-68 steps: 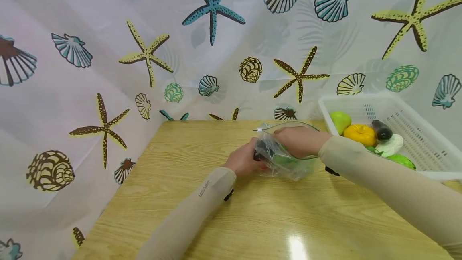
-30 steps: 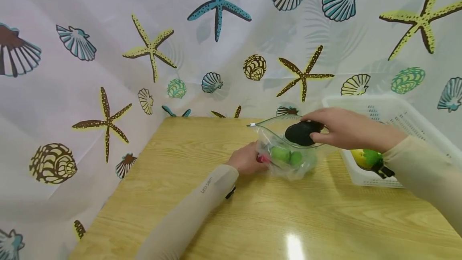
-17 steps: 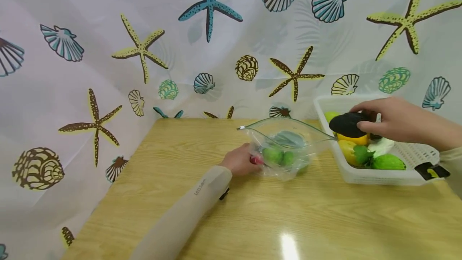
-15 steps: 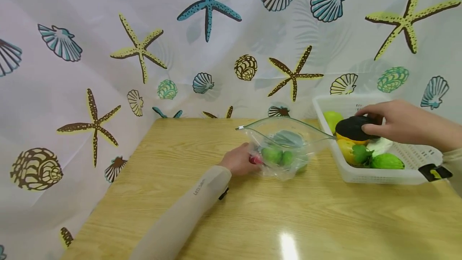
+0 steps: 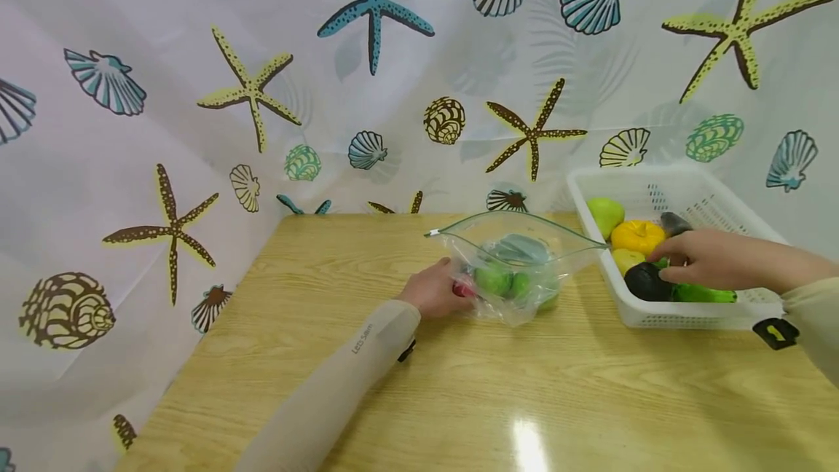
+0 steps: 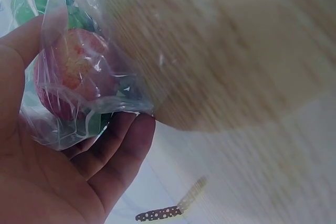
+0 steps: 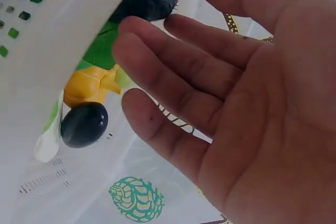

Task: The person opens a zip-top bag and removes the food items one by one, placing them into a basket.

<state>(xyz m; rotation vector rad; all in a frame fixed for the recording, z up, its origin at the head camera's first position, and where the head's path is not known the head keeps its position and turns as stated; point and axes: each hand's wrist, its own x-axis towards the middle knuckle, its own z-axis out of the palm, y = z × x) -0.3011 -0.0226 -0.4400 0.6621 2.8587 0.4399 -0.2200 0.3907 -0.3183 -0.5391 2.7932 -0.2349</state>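
My left hand point(image 5: 432, 291) holds the left side of a clear zip bag point(image 5: 507, 312), its fingers curled beneath it. The bag's mouth gapes, with the white slider at the left end. Through the plastic show round green fruits point(image 5: 493, 280) and, in the left wrist view, a red apple point(image 6: 76, 72) beside the palm. Over the white basket point(image 5: 695, 320) my right hand point(image 5: 717, 257) has loose, spread fingers. A black avocado point(image 5: 645, 282) lies in the basket at those fingertips; the right wrist view shows the palm holding nothing.
Also in the basket are a green pear point(image 5: 604, 215), a yellow pumpkin point(image 5: 637, 237), a small dark eggplant point(image 5: 674, 224) and a long green vegetable point(image 5: 704, 293). The basket stands at the table's right, beside the bag. A patterned curtain point(image 5: 406, 108) hangs behind the wooden table point(image 5: 459, 399).
My right hand has taken the avocado out of the bag, carried it right, lowered it into the basket's front and let go. My left hand has stayed on the bag.
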